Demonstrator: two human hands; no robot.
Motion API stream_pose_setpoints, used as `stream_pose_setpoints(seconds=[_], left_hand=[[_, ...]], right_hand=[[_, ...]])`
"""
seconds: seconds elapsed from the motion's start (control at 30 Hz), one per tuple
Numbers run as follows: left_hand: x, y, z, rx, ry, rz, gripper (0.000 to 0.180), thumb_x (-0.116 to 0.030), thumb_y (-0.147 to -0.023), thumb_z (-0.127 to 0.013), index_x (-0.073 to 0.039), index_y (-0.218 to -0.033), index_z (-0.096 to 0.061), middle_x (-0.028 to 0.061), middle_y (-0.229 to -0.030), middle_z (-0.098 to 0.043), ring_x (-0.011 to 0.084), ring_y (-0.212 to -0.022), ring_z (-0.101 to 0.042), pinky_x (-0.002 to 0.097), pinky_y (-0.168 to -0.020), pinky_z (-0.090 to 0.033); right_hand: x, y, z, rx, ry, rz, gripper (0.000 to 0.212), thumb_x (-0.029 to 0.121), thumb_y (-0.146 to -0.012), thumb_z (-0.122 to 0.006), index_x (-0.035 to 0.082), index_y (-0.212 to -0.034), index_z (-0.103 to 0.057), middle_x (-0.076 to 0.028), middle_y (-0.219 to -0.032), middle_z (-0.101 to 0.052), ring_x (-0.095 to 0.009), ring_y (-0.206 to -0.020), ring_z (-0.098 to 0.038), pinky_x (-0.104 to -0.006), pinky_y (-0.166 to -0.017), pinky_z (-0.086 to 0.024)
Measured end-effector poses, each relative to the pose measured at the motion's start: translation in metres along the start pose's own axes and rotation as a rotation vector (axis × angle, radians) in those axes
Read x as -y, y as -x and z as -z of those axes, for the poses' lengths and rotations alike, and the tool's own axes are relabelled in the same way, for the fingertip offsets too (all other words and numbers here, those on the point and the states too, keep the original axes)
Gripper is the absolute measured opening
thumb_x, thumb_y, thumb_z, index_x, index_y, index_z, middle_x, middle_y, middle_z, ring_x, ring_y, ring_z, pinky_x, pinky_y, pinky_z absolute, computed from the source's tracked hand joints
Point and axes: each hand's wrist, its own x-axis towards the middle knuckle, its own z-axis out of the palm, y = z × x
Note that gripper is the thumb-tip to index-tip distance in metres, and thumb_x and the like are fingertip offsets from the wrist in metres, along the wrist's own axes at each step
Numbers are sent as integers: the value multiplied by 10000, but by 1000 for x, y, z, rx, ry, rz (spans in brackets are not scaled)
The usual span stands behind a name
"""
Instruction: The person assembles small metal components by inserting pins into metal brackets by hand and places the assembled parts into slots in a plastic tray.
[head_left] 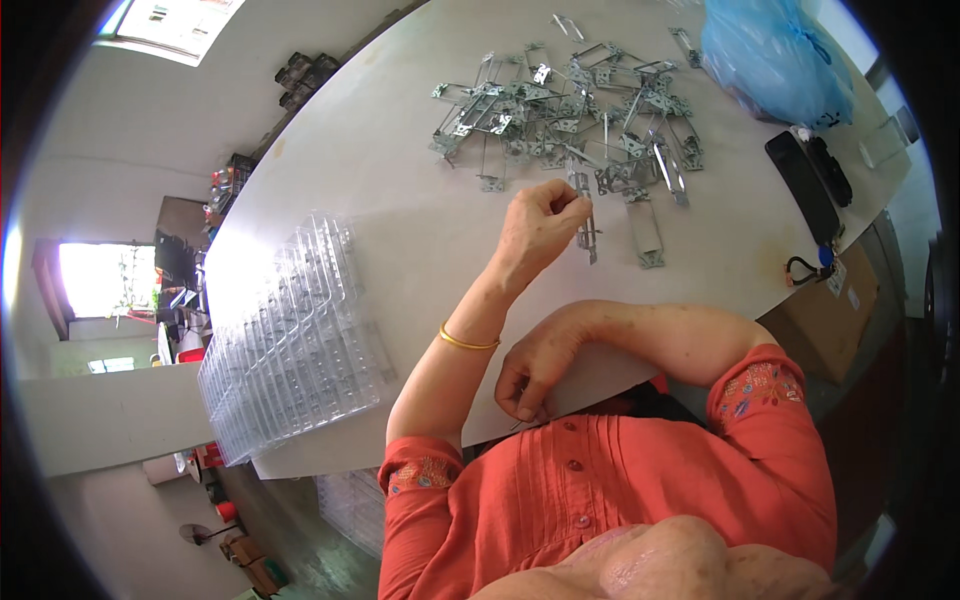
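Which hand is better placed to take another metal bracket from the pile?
Left: the left hand pinches a metal bracket beside the pile; the right hand is curled back by the table edge.

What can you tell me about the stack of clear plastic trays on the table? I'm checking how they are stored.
The stack of clear plastic trays looks like thin, glossy, see-through moulded plastic with rows of small pockets. Many sheets lie nested and fanned out in a slanted pile, edges stepped rather than flush. It rests on the white table, at its near left edge, left of the person's left hand and forearm. Neither hand touches it. The pockets appear empty, though glare makes that hard to confirm.
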Motion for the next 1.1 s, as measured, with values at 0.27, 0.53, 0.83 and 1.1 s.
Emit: stream_pose_setpoints(seconds=[0.27, 0.53, 0.83, 1.1], left_hand=[[15, 11, 13, -20, 192, -8, 242, -256, -918, -712, -22, -870, -677, -11, -731, -621, 66, -711, -556, 248, -673, -484], [3, 14, 18, -169, -1, 3, 250, -217, -863, -764, -5, -830, -635, 52, -788, -684, 103, -768, -625, 276, -700, -522], [-8, 30, 20, -384, 230, -161, 406, -127, -885, -709, 72, -1176, -507, 112, -900, -667, 182, -814, -666, 336, -736, -559], [54, 80, 60, -207, 891, 112, 472, -81, -867, -705, 48, -1264, -486, 116, -918, -658, 154, -746, -627, 279, -652, -500]], right_hand=[[1, -1, 0, -28, -41, 0, 206, 212, -991, -608, 20, -925, -639, -25, -866, -654, -115, -848, -636, -283, -795, -524], [5, 5, -1, -39, -60, -20, 181, 178, -989, -595, 13, -928, -636, -31, -873, -656, -118, -832, -636, -282, -785, -528], [7, 4, 2, -30, -8, 22, 185, 183, -984, -603, 6, -950, -643, -36, -847, -669, -130, -800, -646, -285, -769, -536], [25, 30, 12, -159, -145, -69, 212, 243, -961, -619, 35, -949, -658, -53, -809, -682, -130, -732, -669, -277, -638, -548]])
